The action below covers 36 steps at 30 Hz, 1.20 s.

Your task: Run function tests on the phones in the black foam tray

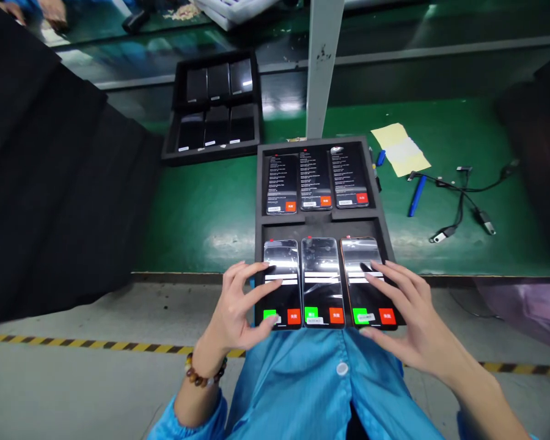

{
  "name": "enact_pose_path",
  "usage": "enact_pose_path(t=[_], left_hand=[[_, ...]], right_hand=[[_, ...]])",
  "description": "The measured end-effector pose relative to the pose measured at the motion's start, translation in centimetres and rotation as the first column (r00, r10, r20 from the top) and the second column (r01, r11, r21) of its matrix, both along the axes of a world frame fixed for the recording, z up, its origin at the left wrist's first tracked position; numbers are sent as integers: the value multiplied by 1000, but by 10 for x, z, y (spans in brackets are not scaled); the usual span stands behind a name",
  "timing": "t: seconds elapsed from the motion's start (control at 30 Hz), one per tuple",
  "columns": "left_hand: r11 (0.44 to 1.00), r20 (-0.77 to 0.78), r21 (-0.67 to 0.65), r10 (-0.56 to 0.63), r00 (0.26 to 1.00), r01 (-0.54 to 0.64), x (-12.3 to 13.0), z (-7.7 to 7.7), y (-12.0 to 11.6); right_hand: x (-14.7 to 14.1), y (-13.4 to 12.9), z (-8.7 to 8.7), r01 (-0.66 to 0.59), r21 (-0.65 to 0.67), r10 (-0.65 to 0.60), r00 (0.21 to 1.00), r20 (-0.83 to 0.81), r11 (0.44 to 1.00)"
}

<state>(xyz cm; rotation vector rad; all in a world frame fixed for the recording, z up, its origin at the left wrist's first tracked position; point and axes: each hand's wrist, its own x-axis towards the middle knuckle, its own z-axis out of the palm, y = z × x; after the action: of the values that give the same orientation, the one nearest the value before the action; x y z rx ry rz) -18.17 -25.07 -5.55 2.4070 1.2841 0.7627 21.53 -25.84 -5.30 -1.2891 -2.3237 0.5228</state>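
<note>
A black foam tray point(284, 230) holds two rows of smartphones. In its near row lie a left phone point(282, 299), a middle phone point(321, 293) and a right phone point(371, 299), each lit with white bars and green and red buttons. My left hand point(238, 305) is spread over the left phone, its thumb by the green button. Over the right phone my right hand point(407, 311) has its fingers apart, thumb near the bottom edge. The far row has a left phone point(282, 180), a middle phone point(315, 174) and a right phone point(349, 174) showing text and red buttons.
Behind to the left, another black tray point(167, 150) holds several dark phones. A yellow paper point(398, 150), a blue pen point(417, 195) and black cables point(461, 195) lie on the green table point(201, 226). A grey post point(323, 67) rises behind the near tray. Another person's hand point(54, 13) shows far left.
</note>
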Motion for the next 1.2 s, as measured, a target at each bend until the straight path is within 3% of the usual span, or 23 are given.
enact_pose_path(t=[0.1,0.23,0.43,0.63,0.7,0.83,0.93,1.07,1.13,1.2], left_hand=[[997,-90,-15,-76,993,75,4,4,-10],[988,-159,102,-94,983,111,9,1,-14],[938,-148,290,-150,978,188,7,-9,-12],[932,-126,302,-172,977,202,6,-10,-9],[914,-129,349,-172,977,207,7,-9,-8],[856,-156,454,-198,968,248,7,-10,-5],[802,-165,522,-241,956,292,5,-12,-4],[739,-188,586,-276,943,333,-6,-11,-4],[758,-176,568,-268,947,320,-10,-6,-1],[830,-153,482,-235,960,280,-9,3,8]], right_hand=[[10,-11,-10,-12,61,7,997,79,998],[14,-14,-15,-61,220,34,992,124,974],[27,-8,-5,-166,468,127,985,114,868],[48,-1,4,-62,645,61,998,25,761],[49,-1,3,-78,658,80,996,27,749],[38,-9,-9,-236,592,186,972,145,770],[12,-17,-12,-224,495,166,973,159,840],[-36,-19,-2,-206,349,145,971,192,914],[-54,-16,2,-215,330,147,965,218,919],[-64,-13,3,-215,347,148,966,211,913]])
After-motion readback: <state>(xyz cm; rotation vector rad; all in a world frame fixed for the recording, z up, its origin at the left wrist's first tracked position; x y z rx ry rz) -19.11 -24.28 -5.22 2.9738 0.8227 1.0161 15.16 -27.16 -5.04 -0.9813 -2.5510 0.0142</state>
